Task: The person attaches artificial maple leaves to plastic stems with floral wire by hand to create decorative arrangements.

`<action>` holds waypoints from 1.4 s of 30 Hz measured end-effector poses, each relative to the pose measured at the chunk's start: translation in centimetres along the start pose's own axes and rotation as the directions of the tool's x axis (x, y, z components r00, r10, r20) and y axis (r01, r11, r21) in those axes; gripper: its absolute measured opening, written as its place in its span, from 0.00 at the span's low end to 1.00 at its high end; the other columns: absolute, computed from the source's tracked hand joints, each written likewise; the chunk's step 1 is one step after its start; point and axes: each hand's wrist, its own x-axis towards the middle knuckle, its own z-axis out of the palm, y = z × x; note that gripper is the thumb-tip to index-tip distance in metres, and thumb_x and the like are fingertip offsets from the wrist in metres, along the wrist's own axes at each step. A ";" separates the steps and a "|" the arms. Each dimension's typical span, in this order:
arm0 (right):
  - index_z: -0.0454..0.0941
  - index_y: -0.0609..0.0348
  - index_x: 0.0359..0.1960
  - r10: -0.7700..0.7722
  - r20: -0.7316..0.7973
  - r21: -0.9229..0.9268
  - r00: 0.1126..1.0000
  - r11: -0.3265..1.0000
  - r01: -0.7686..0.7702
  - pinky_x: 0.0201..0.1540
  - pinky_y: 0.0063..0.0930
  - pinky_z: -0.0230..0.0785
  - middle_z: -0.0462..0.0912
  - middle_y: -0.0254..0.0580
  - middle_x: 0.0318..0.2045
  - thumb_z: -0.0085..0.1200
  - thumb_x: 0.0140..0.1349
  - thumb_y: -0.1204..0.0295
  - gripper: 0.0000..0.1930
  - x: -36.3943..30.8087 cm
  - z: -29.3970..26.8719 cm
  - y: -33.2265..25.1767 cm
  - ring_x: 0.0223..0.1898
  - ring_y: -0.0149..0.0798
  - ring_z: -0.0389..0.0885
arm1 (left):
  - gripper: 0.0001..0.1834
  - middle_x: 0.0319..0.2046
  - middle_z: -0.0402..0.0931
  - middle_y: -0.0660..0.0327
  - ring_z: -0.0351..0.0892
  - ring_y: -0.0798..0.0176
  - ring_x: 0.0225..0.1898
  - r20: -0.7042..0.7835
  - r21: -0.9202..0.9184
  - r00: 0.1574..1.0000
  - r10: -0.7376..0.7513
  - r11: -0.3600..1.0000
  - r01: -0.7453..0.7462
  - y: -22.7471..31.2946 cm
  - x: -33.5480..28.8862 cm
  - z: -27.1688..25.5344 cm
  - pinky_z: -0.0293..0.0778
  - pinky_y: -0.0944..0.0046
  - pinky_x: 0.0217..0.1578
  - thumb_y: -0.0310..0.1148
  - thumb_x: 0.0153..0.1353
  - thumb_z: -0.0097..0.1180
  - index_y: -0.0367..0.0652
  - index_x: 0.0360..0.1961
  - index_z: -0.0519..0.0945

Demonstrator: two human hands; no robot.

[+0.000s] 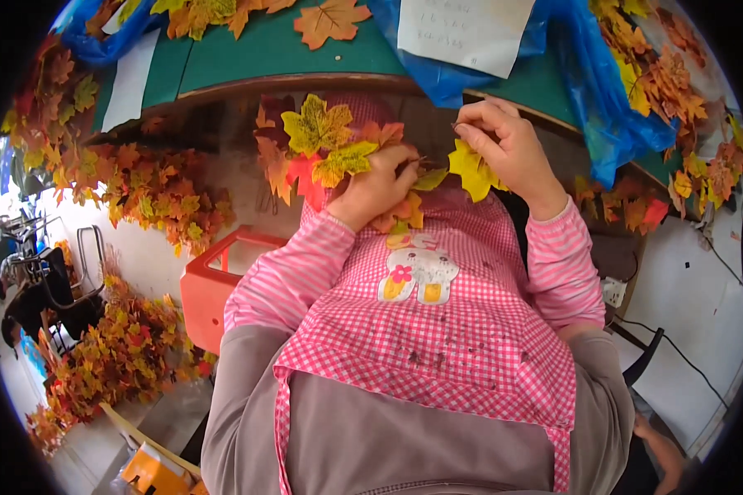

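Note:
My left hand (380, 188) is closed around a bunch of artificial maple leaves (318, 128) in yellow, orange and red, held over my lap. The leaves fan out above and to the left of the fingers, and a few more hang below them. The stems inside that grip are mostly hidden. To the right, my right hand (508, 148) pinches a single yellow maple leaf (473, 171) between thumb and fingers. A small gap separates this leaf from the bunch.
Ahead stands a green-topped table (289, 49) with loose leaves, a written paper sheet (462, 33) and blue plastic bags (586, 107). Leaf garlands (140, 181) hang along its left side. A red plastic stool (202, 289) is by my left arm, beyond it a leaf pile (115, 355).

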 end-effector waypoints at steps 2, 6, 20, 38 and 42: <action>0.77 0.60 0.33 -0.022 0.062 -0.078 0.998 0.997 0.027 0.43 0.34 0.67 0.80 0.39 0.28 0.56 0.59 0.72 0.05 -0.4 0.6 -0.7 0.34 0.41 0.77 | 0.09 0.32 0.81 0.49 0.82 0.50 0.34 -0.010 -0.058 1.000 0.008 0.998 -0.009 -0.6 -0.1 0.2 0.76 0.59 0.37 0.30 0.57 0.57 0.36 0.36 0.81; 0.79 0.55 0.35 -0.077 0.135 -0.177 0.988 0.979 0.100 0.44 0.38 0.64 0.81 0.35 0.31 0.55 0.59 0.72 0.04 -1.6 3.2 2.1 0.36 0.42 0.76 | 0.09 0.33 0.81 0.51 0.81 0.52 0.36 -0.002 -0.117 1.000 -0.007 0.993 0.007 -0.3 -0.3 0.1 0.75 0.61 0.39 0.29 0.58 0.56 0.35 0.37 0.80; 0.78 0.59 0.37 0.059 0.091 -0.155 0.994 0.987 -0.045 0.45 0.35 0.66 0.81 0.38 0.33 0.53 0.61 0.74 0.05 -2.8 6.4 4.3 0.39 0.43 0.76 | 0.09 0.33 0.80 0.52 0.81 0.54 0.35 0.001 -0.145 0.999 -0.038 0.989 0.038 -0.3 -0.5 0.0 0.74 0.62 0.38 0.28 0.58 0.55 0.35 0.37 0.79; 0.78 0.52 0.37 0.096 0.117 -0.168 0.988 0.983 -0.076 0.45 0.39 0.60 0.80 0.33 0.34 0.51 0.63 0.69 0.05 -2.6 6.8 4.7 0.42 0.41 0.75 | 0.08 0.31 0.80 0.53 0.81 0.57 0.33 0.023 -0.182 0.996 -0.091 0.979 0.094 -0.4 -0.3 0.0 0.75 0.62 0.37 0.29 0.58 0.54 0.36 0.36 0.79; 0.77 0.54 0.37 0.050 0.087 -0.169 0.995 0.985 -0.035 0.45 0.39 0.61 0.80 0.34 0.34 0.51 0.62 0.71 0.04 -2.6 7.5 4.7 0.42 0.42 0.74 | 0.08 0.31 0.80 0.53 0.81 0.56 0.33 0.019 -0.173 0.995 -0.100 0.980 0.102 -0.6 -0.4 0.1 0.75 0.62 0.37 0.28 0.58 0.54 0.36 0.36 0.79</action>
